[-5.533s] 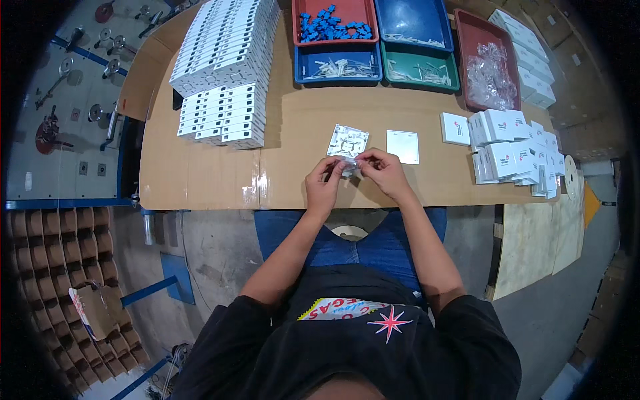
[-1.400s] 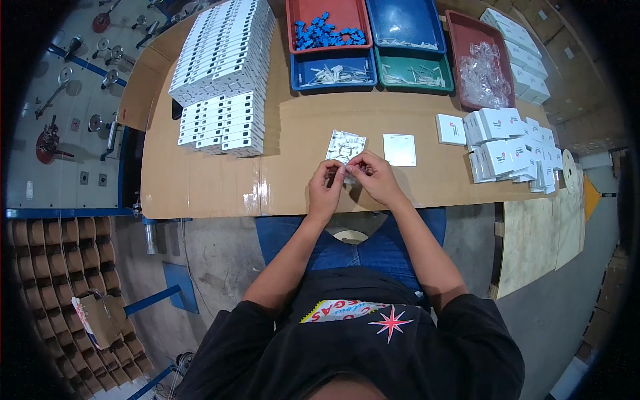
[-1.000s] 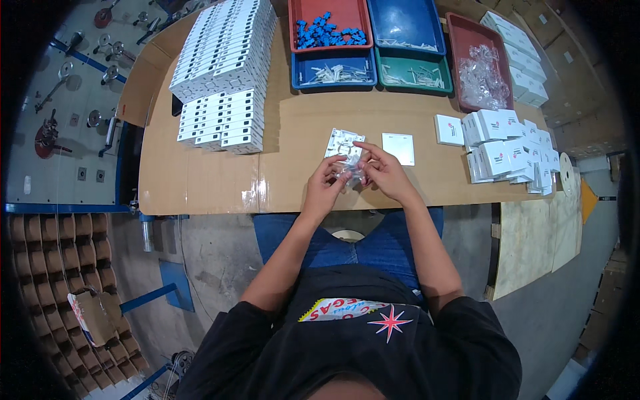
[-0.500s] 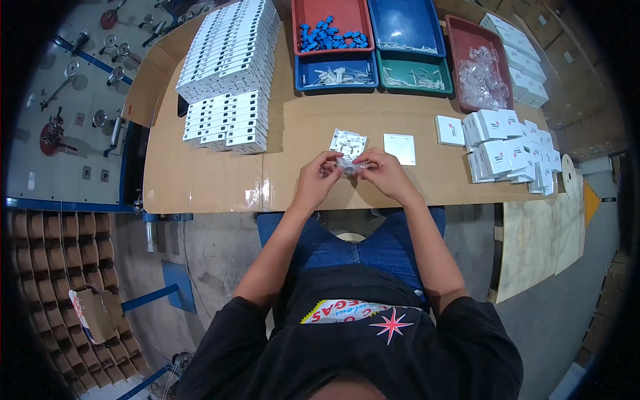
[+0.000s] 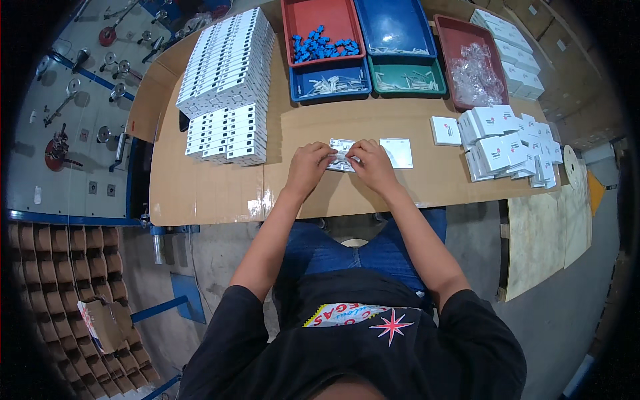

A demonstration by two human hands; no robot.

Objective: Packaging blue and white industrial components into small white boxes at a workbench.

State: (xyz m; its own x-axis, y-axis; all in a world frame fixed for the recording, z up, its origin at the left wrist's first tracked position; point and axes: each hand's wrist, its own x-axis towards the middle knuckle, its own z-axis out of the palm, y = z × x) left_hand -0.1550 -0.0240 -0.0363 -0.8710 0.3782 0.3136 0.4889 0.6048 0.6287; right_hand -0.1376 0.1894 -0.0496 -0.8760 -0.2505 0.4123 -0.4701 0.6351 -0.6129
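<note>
My left hand [image 5: 308, 168] and my right hand [image 5: 373, 167] meet over the cardboard-covered table [image 5: 213, 193], both pinching a small clear plastic bag [image 5: 343, 155] with white parts inside. The bag lies low, at or just above the table top, partly hidden by my fingers. A flat white square card [image 5: 397, 152] lies just right of my right hand.
Stacked white boxes [image 5: 228, 87] fill the left of the table. At the back stand a red tray with blue parts [image 5: 319, 45], blue trays [image 5: 395, 27], a green tray [image 5: 408, 77] and a red tray with clear bags [image 5: 475, 67]. Loose white boxes [image 5: 507, 143] pile up on the right.
My hands keep working the small bag at the same spot, shifting slightly. They have lowered it toward the table between the earlier frames and now.
</note>
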